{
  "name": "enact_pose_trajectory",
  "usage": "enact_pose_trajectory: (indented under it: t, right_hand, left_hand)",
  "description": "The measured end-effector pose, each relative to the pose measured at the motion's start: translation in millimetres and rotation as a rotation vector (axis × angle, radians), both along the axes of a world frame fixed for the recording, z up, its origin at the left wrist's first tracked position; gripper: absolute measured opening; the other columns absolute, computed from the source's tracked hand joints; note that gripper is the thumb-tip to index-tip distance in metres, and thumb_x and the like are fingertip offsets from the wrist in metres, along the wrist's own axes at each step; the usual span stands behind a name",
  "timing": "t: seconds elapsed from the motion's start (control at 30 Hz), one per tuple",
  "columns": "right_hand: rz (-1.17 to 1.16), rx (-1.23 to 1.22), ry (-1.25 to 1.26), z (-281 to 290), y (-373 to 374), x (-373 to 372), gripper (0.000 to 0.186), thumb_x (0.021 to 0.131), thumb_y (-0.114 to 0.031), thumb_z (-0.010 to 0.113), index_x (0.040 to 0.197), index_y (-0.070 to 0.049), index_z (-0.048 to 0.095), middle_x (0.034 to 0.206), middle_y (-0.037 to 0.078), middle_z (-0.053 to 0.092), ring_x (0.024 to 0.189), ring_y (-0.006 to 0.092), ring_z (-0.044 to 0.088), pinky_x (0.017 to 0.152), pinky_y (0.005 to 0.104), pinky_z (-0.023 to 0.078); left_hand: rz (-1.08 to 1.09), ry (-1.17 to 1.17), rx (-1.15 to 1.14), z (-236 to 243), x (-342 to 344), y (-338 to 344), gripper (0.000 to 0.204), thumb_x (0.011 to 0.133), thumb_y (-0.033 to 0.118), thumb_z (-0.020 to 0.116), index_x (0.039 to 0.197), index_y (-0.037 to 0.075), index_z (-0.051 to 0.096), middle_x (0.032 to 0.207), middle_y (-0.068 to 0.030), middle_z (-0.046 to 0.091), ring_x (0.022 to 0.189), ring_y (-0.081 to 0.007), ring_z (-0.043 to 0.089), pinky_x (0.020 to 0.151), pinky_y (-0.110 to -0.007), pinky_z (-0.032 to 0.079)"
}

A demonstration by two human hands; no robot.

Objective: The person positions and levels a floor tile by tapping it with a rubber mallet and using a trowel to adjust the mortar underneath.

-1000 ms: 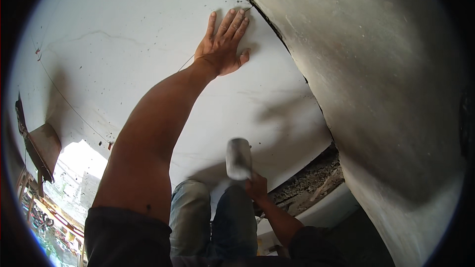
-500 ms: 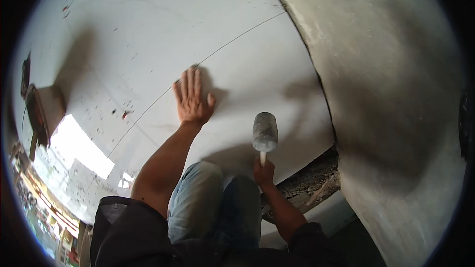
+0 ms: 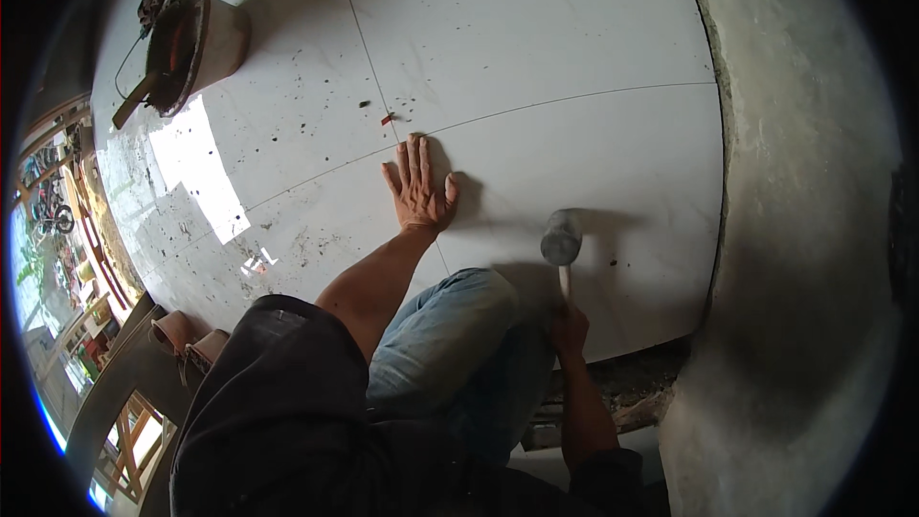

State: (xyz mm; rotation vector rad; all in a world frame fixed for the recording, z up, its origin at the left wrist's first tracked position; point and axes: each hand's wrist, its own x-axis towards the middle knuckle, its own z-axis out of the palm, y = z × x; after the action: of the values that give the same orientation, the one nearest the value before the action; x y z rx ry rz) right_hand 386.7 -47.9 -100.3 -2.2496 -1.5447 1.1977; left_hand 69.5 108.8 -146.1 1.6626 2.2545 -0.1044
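My left hand (image 3: 421, 193) lies flat with fingers spread on a large glossy white floor tile (image 3: 661, 163). Its fingertips are close to the spot where thin joint lines between tiles cross. Wrapped round the pale handle of a mallet (image 3: 562, 237) is my right hand (image 3: 570, 328), closer to me and to the right. The mallet has a grey, worn, barrel-shaped head. That head is over the same tile, with its shadow beside it; whether it touches the surface I cannot tell. A small red piece (image 3: 388, 120) sits by the joint just beyond my left fingers.
A bucket (image 3: 225, 38) with a tool handle leaning out stands on the tiles at the far left. Crumbs of dirt are scattered nearby. A bare grey wall (image 3: 804, 182) bounds the right side. Rough rubble (image 3: 632, 388) fills a gap along the tile's near edge.
The view has swung left, bringing more of the bucket and the tile joints in. My left hand stays flat on the tile. The mallet head appears lower, tilted away and nearer the tile.
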Motion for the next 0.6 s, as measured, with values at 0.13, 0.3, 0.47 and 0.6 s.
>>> enact_pose_trajectory:
  t: [0.13, 0.3, 0.47, 0.6]
  right_hand:
    - [-0.095, -0.091, 0.125, 0, 7, -9, 0.023, 0.082, -0.018, 0.058, 0.080, 0.005, 0.060, 0.074, 0.026, 0.060, 0.074, 0.0445, 0.060, 0.060, 0.0448, 0.045]
    - [-0.030, -0.001, 0.062, -11, 8, -9, 0.020, 0.083, -0.014, 0.057, 0.081, 0.006, 0.059, 0.067, 0.020, 0.060, 0.064, 0.0326, 0.061, 0.059, 0.0413, 0.044]
    - [0.133, -0.093, -0.076, -14, 5, -13, 0.019, 0.084, -0.012, 0.058, 0.077, 0.006, 0.058, 0.064, 0.018, 0.058, 0.059, 0.0288, 0.057, 0.057, 0.0403, 0.042]
    - [0.016, 0.025, -0.022, -9, 15, -9, 0.029, 0.086, -0.017, 0.059, 0.071, 0.007, 0.054, 0.059, 0.018, 0.054, 0.055, 0.0266, 0.054, 0.054, 0.0421, 0.039]
  left_hand:
    - [-0.033, 0.013, 0.058, -5, -6, 7, 0.078, 0.088, 0.045, 0.039, 0.148, 0.005, 0.011, 0.156, -0.0129, 0.011, 0.144, -0.0320, 0.005, 0.112, -0.057, -0.002]
    - [-0.237, -0.084, 0.017, 1, -1, 5, 0.083, 0.082, 0.040, 0.050, 0.147, 0.004, 0.014, 0.154, -0.0207, 0.006, 0.142, -0.0434, 0.000, 0.110, -0.062, 0.001]
    - [-0.351, -0.202, 0.010, 10, 33, 50, 0.087, 0.081, 0.043, 0.054, 0.148, 0.005, 0.015, 0.153, -0.0220, 0.006, 0.141, -0.0437, 0.001, 0.111, -0.062, 0.001]
    - [-0.312, -0.173, 0.070, 4, 46, 71, 0.086, 0.083, 0.046, 0.050, 0.148, 0.004, 0.013, 0.155, -0.0173, 0.006, 0.143, -0.0372, 0.002, 0.111, -0.061, 0.001]
